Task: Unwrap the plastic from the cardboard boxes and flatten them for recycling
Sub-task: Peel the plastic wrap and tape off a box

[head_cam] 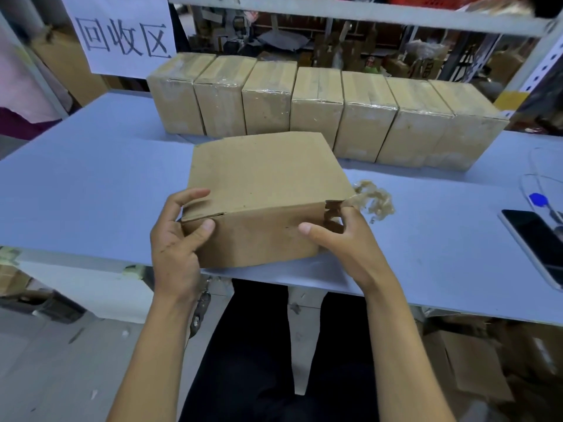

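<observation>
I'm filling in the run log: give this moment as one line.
stage: unwrapped box in hand, not flattened | left hand: grips box left end | right hand: grips right end | wad of plastic: table | wrapped boxes: behind

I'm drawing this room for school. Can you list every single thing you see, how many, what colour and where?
Unwrapped cardboard box: one, brown, at the table's near edge, held in both hands.
Plastic-wrapped cardboard boxes: seven, brown under clear film, in a row at the back of the table.
Crumpled plastic wrap: one wad, clear-tan, just right of the held box.
Table: one, pale blue-grey.
Phone: one, black screen, right edge of the table.
Paper sign: one, white with black characters, hanging top left.
Shelf frame: one, white metal, above the row.
Left hand: grips the box's left corner.
Right hand: grips the box's torn right corner.
</observation>
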